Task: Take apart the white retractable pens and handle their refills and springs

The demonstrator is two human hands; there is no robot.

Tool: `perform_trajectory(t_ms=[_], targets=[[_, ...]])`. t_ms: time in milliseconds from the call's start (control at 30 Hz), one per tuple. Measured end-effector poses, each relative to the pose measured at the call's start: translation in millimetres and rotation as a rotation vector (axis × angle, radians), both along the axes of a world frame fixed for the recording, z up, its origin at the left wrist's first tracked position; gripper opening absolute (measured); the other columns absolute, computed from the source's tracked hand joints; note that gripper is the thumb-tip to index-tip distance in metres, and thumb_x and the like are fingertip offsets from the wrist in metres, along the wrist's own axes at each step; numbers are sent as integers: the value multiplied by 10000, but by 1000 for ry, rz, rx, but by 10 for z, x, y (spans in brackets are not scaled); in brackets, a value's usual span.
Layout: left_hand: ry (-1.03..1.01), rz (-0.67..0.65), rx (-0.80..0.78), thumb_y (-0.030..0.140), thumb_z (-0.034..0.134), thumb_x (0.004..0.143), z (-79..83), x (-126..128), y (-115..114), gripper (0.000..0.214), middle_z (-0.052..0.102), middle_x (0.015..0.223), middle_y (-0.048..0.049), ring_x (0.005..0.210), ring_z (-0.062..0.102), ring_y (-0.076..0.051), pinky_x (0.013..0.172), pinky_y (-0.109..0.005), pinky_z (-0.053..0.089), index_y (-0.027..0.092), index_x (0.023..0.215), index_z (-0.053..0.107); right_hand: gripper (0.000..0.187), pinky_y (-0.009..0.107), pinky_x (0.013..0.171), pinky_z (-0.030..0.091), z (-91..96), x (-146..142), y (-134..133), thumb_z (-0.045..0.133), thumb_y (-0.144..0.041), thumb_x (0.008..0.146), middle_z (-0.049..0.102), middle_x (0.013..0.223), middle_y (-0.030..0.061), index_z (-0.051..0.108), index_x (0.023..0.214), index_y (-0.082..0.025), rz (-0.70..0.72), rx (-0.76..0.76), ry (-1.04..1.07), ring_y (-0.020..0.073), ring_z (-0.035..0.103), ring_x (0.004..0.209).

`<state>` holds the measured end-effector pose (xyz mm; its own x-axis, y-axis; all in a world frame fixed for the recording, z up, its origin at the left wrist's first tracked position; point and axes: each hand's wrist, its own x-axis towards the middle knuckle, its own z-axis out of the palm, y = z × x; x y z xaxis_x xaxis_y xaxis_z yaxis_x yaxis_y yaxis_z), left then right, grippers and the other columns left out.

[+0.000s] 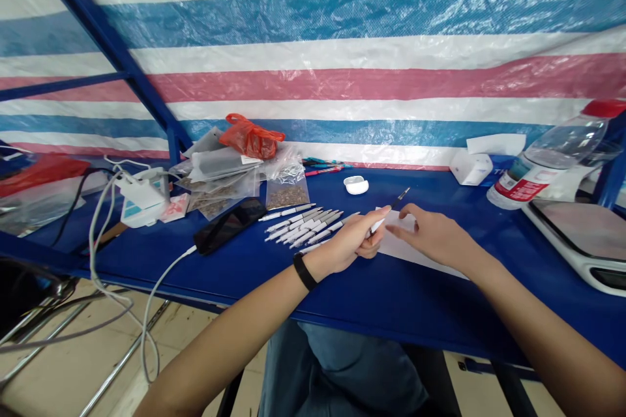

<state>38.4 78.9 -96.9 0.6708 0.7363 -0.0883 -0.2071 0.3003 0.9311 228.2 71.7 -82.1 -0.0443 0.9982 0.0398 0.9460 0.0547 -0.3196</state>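
My left hand (349,241) holds a slim white pen-like tool (377,224) with a dark pointed tip, which angles up and to the right past my fingers. My right hand (433,236) is close beside that tip, its fingers curved and apart, and it does not appear to grip anything. Both hands are above a sheet of white paper (415,249) lying on the blue table (391,293). Just left of my left hand lies a row of several white pens (303,227), side by side.
Behind the pens are a black phone (229,225), a white earbud case (356,185), and plastic bags of seeds (287,187). A red bag (251,137), tissue box (470,168), water bottle (552,156), digital scale (581,241), and cabled charger (141,199) surround them.
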Motion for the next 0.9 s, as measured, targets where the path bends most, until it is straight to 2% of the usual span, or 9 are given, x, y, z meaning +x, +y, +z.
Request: perform_trajectory(t_ms=[133,267,400,533,667,733,800,900], targets=[[-7,-17,14,570,549,973,-15,1,8,619,171,446,89,381,161,-40,438,-212,140,178,520,397,554,334,627,480,-30,2,-37,617,-689,825,697,869,86,635,1123,-222,130,-51,3,287,701,762],[-10,-9,9,584,569,952,-20,13,8,628,176,430,89,372,158,-35,437,-211,133,176,507,398,610,328,634,493,17,-42,-45,723,-614,788,650,949,92,622,1242,-219,136,-107,-52,268,690,745],[1,-9,16,640,608,903,-3,23,1,657,174,427,91,374,163,-31,437,-208,125,177,499,378,501,315,633,490,7,-83,-17,730,-528,813,619,941,81,634,1200,-224,122,-58,-91,247,674,727],[1,-8,8,665,616,883,-1,26,-2,664,188,426,91,373,170,-29,435,-209,121,176,502,380,390,311,612,474,-44,-57,29,732,-479,811,614,926,72,662,1098,-225,104,-7,-28,212,636,665],[-19,13,12,650,615,897,-13,33,1,646,181,436,96,370,168,-30,430,-206,129,178,518,391,270,322,653,465,-21,-15,61,650,-481,847,635,833,52,690,945,-233,101,86,238,206,610,688],[-19,21,3,642,606,909,-11,37,0,636,180,439,97,370,165,-32,426,-204,128,178,527,398,319,310,626,434,23,-21,60,571,-530,884,628,763,32,684,864,-232,120,134,472,180,558,649],[-8,36,-10,637,589,924,-2,40,-2,625,183,438,97,371,160,-33,423,-201,129,178,540,411,417,288,533,354,69,-52,45,540,-612,886,585,697,8,670,822,-221,134,128,750,138,452,550],[20,57,-24,639,579,934,6,42,-3,612,189,441,100,374,159,-35,425,-199,146,175,564,430,478,273,465,228,115,-118,6,632,-682,819,526,637,-24,681,828,-207,175,88,1090,89,291,466]])
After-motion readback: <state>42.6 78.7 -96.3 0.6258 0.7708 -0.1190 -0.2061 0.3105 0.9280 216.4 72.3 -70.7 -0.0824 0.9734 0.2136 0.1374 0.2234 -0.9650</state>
